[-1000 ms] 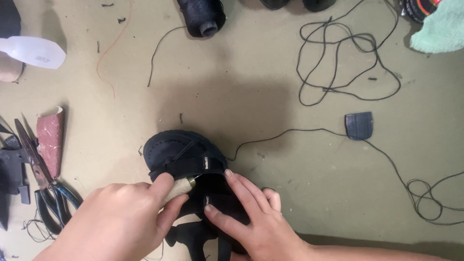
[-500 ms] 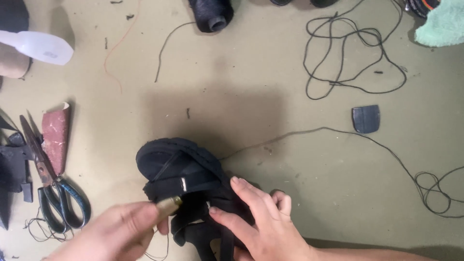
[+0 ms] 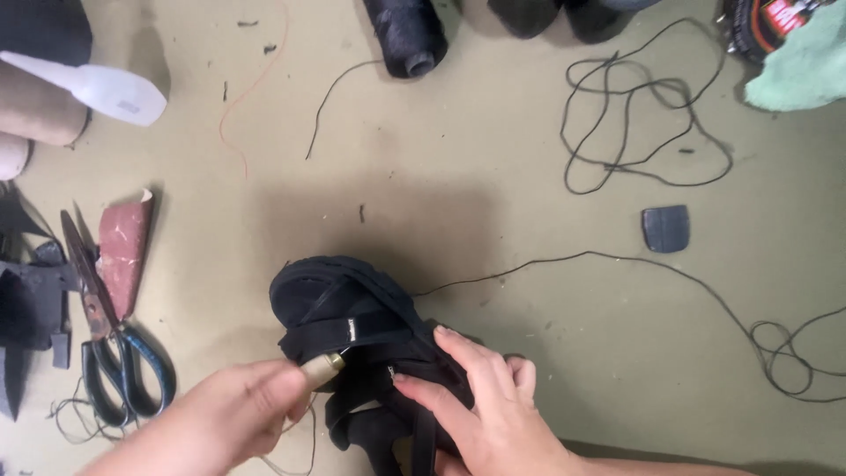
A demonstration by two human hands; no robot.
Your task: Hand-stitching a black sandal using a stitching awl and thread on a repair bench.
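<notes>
We're mid-stitch on the black strappy sandal [image 3: 352, 330] lying low on the table [image 3: 529, 220]: left hand [image 3: 225, 419] pinching a brass-tipped tool [image 3: 324, 368], right hand [image 3: 489, 405] pressed flat (fingers spread) on the straps, so a steady, careful pull seems next.

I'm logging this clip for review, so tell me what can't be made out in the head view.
- Tool in the left hand: only a brass-coloured tip shows; fingers cover the rest.
- Black strappy sandal: its near part lies under the right hand.
- Dark thread spool: cut off by the top edge.
- Scissors: blades partly overlapped by brown sandpaper.
</notes>
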